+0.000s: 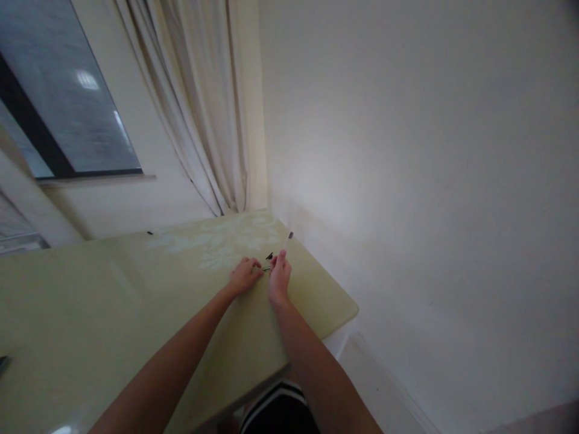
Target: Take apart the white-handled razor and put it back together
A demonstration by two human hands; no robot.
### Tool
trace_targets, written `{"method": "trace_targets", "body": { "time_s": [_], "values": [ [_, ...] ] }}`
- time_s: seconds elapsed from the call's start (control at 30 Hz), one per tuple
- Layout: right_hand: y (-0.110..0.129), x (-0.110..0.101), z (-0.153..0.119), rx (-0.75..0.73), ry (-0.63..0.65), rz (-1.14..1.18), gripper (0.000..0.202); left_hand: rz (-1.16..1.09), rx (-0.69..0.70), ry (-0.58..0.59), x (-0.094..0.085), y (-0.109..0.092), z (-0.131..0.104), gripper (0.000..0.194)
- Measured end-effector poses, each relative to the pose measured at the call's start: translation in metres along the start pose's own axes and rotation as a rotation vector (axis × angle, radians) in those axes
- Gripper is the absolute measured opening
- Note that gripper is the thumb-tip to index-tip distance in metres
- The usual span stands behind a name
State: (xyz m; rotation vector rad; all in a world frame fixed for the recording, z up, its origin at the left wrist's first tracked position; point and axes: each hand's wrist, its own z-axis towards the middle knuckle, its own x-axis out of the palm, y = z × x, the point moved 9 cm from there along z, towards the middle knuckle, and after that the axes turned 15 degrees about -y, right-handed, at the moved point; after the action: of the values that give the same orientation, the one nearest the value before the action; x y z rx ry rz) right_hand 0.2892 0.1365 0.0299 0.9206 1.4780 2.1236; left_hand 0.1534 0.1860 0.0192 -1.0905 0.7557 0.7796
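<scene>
Near the right end of the pale green table (113, 301), my left hand (245, 274) rests on the surface, its fingertips at one end of a small thin dark rod (266, 268). My right hand (280, 276) is closed round a slim pale stick with a dark tip (291, 235), which points up and away. Its lower fingers are beside the rod's other end; whether they touch it is hard to tell. Just beyond the hands lies a small black item (269, 256).
A small black piece (150, 232) lies at the table's far edge. A dark object (3, 363) shows at the left frame edge. Behind the table hang curtains (203, 108) beside a window (81, 84). A plain wall (407, 181) borders the right side.
</scene>
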Motion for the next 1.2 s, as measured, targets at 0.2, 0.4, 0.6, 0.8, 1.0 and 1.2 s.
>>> {"method": "trace_targets", "body": {
  "time_s": [0.2, 0.4, 0.6, 0.8, 1.0, 1.2],
  "values": [
    [0.006, -0.017, -0.001, 0.032, -0.22, 0.094, 0.064, 0.054, -0.007, -0.018, 0.003, -0.008, -0.001, 0.042],
    [0.008, -0.021, 0.001, 0.006, -0.218, 0.099, 0.06, 0.051, 0.01, -0.084, 0.003, -0.025, -0.008, 0.023],
    [0.003, -0.016, 0.0, 0.04, -0.162, 0.079, 0.059, 0.062, 0.074, -0.11, -0.025, -0.001, -0.024, 0.018],
    [0.01, -0.003, -0.012, -0.045, -0.017, -0.042, 0.06, 0.058, 0.054, -0.144, -0.059, 0.055, -0.058, 0.013],
    [0.021, 0.033, -0.05, -0.184, 0.402, -0.157, 0.049, -0.449, -0.175, -0.3, -0.089, 0.091, -0.082, 0.026],
    [0.015, 0.045, -0.074, -0.106, 0.579, -0.132, 0.034, -0.912, -0.182, -0.285, -0.092, 0.054, -0.087, 0.038]
  ]
}}
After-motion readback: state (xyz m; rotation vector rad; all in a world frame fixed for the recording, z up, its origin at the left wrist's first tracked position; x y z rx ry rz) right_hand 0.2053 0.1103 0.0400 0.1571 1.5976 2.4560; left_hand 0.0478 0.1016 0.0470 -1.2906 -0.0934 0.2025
